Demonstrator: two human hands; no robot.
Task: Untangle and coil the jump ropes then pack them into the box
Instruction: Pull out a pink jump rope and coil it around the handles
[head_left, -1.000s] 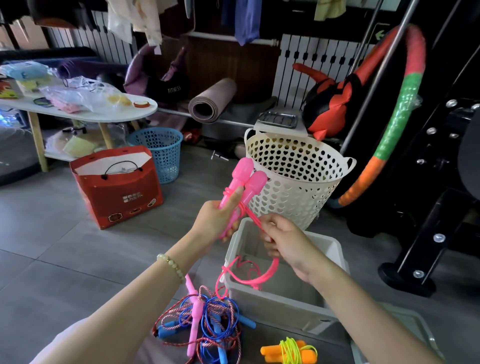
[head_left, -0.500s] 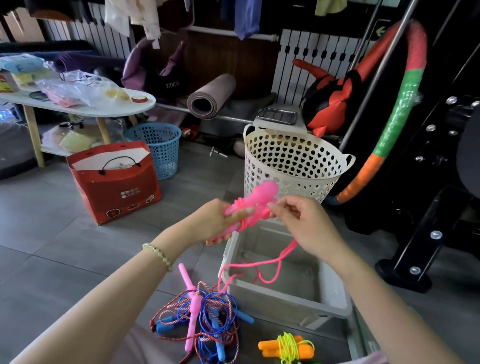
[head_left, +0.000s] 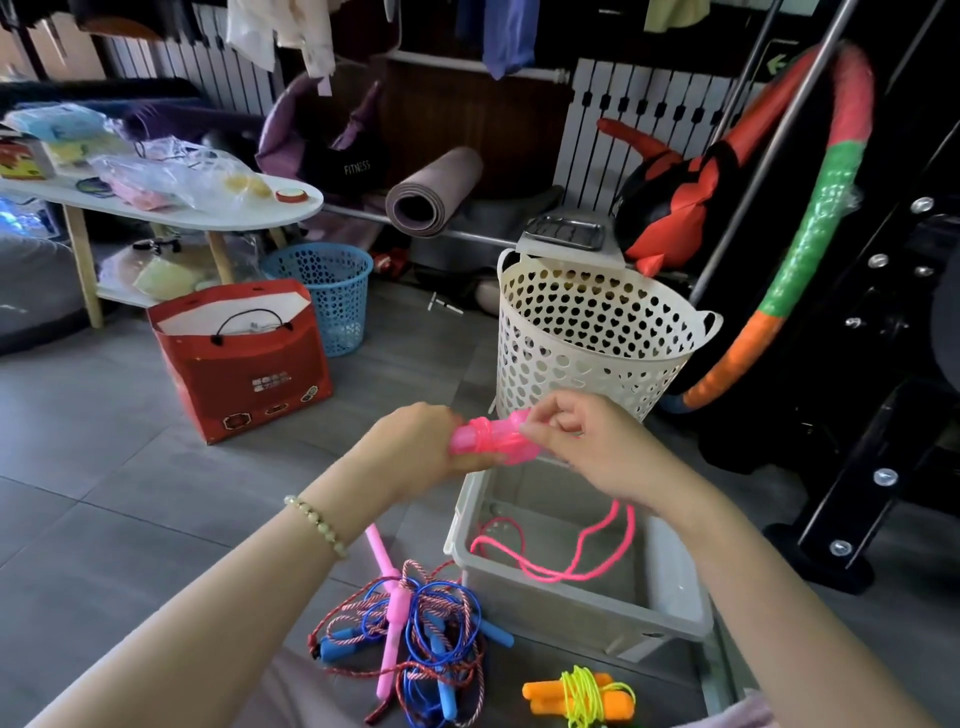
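Pink jump rope (head_left: 558, 564) — cord-wrapped handles

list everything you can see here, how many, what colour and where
pink jump rope: 1, pink, handles held above the box, cord hanging into it
box: 1, grey, below the hands
tangled jump ropes: 1 pile, blue, pink and red-white, left of the box
orange-handled jump rope: 1, orange with yellow-green cord wound round it, nearest the camera
tall basket: 1, cream, behind the box
small basket: 1, blue, beside the table
gift bag: 1, red, floor at left
table: 1, white, far left
rolled mat: 1, mauve, at the back
hoop: 1, red, green and orange, right
left hand: grips the handles
right hand: fingers pinch the cord at the handles
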